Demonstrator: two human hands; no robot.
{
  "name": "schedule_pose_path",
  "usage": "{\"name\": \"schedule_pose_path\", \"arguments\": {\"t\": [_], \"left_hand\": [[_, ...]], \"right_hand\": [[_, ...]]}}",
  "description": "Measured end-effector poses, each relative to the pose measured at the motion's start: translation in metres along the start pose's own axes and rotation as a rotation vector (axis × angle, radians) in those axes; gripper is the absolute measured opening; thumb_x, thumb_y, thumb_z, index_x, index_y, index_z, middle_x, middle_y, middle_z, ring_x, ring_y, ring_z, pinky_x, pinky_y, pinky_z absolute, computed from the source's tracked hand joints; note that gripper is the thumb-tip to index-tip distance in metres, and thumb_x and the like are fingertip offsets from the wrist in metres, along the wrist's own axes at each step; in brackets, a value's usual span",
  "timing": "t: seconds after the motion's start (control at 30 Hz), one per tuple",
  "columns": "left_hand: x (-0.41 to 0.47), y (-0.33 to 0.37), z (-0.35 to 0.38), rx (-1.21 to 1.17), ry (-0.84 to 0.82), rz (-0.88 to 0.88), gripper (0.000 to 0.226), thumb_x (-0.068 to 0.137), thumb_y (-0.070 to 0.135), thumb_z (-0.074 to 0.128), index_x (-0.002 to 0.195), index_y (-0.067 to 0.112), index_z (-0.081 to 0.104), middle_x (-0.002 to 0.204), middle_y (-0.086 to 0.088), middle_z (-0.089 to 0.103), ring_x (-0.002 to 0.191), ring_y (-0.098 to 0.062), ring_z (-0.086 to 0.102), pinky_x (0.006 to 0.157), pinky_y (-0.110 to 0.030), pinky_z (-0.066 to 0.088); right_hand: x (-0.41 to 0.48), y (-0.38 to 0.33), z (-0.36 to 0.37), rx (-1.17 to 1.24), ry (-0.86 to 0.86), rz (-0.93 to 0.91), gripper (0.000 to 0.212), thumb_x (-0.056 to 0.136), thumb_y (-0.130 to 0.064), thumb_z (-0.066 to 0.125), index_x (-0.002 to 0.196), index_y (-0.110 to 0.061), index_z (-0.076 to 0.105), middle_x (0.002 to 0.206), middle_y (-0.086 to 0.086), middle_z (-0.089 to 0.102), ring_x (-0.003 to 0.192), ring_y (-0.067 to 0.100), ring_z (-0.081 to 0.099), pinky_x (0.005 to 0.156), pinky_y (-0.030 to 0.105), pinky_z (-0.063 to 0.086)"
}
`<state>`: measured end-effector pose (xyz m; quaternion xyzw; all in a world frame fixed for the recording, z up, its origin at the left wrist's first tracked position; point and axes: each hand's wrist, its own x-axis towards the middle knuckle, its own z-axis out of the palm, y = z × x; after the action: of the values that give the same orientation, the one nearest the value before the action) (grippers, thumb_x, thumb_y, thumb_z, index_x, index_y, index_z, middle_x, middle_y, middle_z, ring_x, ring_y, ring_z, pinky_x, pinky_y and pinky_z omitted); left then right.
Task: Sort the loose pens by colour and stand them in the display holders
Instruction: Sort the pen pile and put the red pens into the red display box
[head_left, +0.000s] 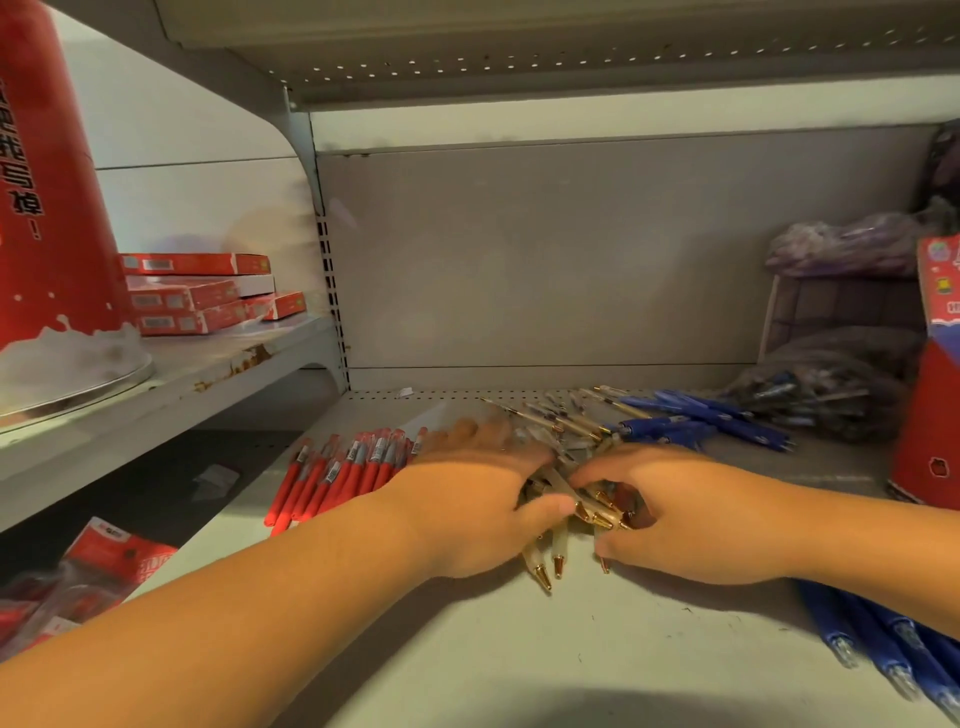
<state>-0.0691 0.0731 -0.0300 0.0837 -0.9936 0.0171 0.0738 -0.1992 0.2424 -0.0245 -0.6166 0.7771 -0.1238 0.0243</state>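
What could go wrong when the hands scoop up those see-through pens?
The clear pens lie crossed in a loose heap between the left hand and right hand, so some may slip out and roll across the shelf. The left hand is right beside the red pens; a nudge could mix the colours. Blue pens lie just behind the heap and might get dragged along.

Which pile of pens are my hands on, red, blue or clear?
The clear pens with gold tips, in the middle, under the left hand and right hand. Red pens lie to their left, blue pens farther back right.
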Motion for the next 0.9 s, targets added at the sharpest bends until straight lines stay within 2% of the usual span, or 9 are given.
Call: {"name": "schedule_pose_path", "arguments": {"t": [0.17,0.3,0.37,0.43,0.5,0.63,0.7,0.8,0.9], "left_hand": [[-0.018,-0.006,0.000,-0.255,-0.198,0.077,0.098,0.065,0.090,0.054,0.146,0.048,0.019,0.147,0.017,0.041,0.128,-0.010,0.046,0.109,-0.035,0.040],[-0.019,-0.008,0.005,-0.280,-0.101,0.097,0.077,0.074,0.081,0.056,0.138,0.051,0.024,0.138,0.019,0.046,0.113,-0.002,0.047,0.099,-0.022,0.041],[-0.019,-0.007,0.006,-0.310,-0.084,0.095,0.072,0.077,0.079,0.055,0.136,0.050,0.026,0.134,0.020,0.048,0.109,0.000,0.049,0.095,-0.022,0.043],[-0.019,-0.006,0.008,-0.337,-0.093,0.083,0.078,0.075,0.081,0.055,0.138,0.049,0.024,0.135,0.018,0.049,0.112,-0.003,0.052,0.097,-0.028,0.046],[-0.018,-0.004,0.012,-0.290,-0.112,0.071,0.093,0.071,0.086,0.053,0.145,0.047,0.013,0.150,0.010,0.040,0.127,-0.013,0.047,0.106,-0.033,0.042],[-0.011,0.010,0.018,-0.172,-0.100,0.092,0.108,0.067,0.089,0.052,0.149,0.048,-0.006,0.166,0.004,-0.005,0.151,-0.028,0.013,0.118,-0.048,0.027],[-0.007,0.014,0.018,-0.141,-0.066,0.084,0.105,0.072,0.087,0.050,0.151,0.043,-0.003,0.165,0.005,-0.010,0.152,-0.026,0.007,0.118,-0.049,0.026],[-0.004,0.014,0.020,-0.073,-0.020,0.074,0.089,0.083,0.079,0.046,0.152,0.040,0.006,0.166,0.005,0.002,0.150,-0.024,0.018,0.118,-0.042,0.027],[-0.004,0.011,0.017,-0.092,-0.027,0.099,0.067,0.087,0.074,0.043,0.145,0.044,0.029,0.162,0.003,0.021,0.135,-0.024,0.045,0.110,-0.038,0.040]], "right_hand": [[0.000,-0.007,0.002,0.119,-0.009,0.019,0.056,0.085,-0.043,0.067,0.135,-0.040,0.043,0.104,-0.016,0.064,0.087,-0.005,0.059,0.070,0.011,0.049],[0.002,-0.001,0.000,0.242,-0.030,0.018,0.070,0.081,-0.040,0.075,0.143,-0.037,0.043,0.119,-0.018,0.059,0.102,-0.001,0.062,0.088,0.024,0.055],[0.000,0.005,-0.003,0.411,-0.038,0.001,0.070,0.077,-0.031,0.082,0.139,-0.033,0.049,0.125,-0.017,0.058,0.110,-0.001,0.062,0.092,0.023,0.054],[-0.003,0.010,-0.003,0.418,-0.070,-0.004,0.072,0.073,-0.029,0.086,0.136,-0.033,0.052,0.129,-0.021,0.055,0.113,-0.006,0.059,0.093,0.018,0.052],[-0.005,0.013,0.003,0.371,-0.073,0.001,0.072,0.072,-0.029,0.087,0.135,-0.034,0.052,0.130,-0.024,0.053,0.112,-0.010,0.058,0.092,0.013,0.050],[-0.003,0.014,0.015,0.520,-0.004,0.018,0.053,0.079,-0.016,0.081,0.125,-0.032,0.059,0.115,-0.018,0.066,0.109,-0.003,0.063,0.090,0.017,0.053],[-0.002,0.018,0.011,0.518,-0.014,0.010,0.044,0.086,-0.007,0.071,0.120,-0.033,0.061,0.112,-0.023,0.066,0.109,-0.003,0.063,0.091,0.016,0.052],[0.002,0.028,-0.006,0.336,-0.040,0.067,0.050,0.087,0.001,0.058,0.114,-0.041,0.062,0.112,-0.034,0.063,0.104,-0.013,0.059,0.084,0.007,0.048],[0.010,0.040,-0.022,0.427,0.087,0.243,0.043,0.088,0.012,0.048,0.098,-0.024,0.069,0.093,-0.009,0.075,0.079,0.006,0.071,0.066,0.018,0.054]]}}
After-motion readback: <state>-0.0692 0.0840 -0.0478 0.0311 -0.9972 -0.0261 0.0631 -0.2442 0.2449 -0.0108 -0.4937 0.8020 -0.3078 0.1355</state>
